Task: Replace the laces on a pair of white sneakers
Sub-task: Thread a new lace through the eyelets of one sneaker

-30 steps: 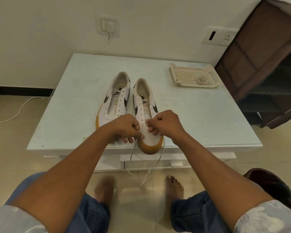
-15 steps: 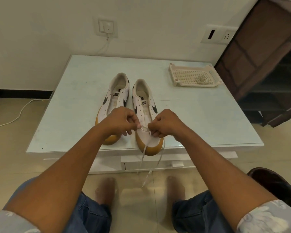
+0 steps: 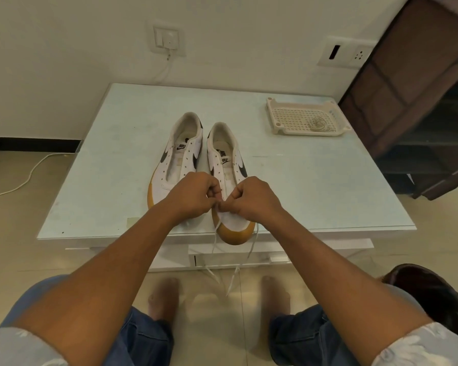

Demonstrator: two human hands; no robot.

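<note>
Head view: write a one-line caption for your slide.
Left hand and right hand pinch a white lace over the nearer white gum-soled sneaker; its unlaced twin lies alongside.

White gum-soled left sneaker unlaced, right sneaker just beside it, white lace dangling past its toe

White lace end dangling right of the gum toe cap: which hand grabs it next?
Right, probably. The right hand sits just above that white lace end, on the same side of the white sneaker; the left hand would need to cross the toe.
</note>
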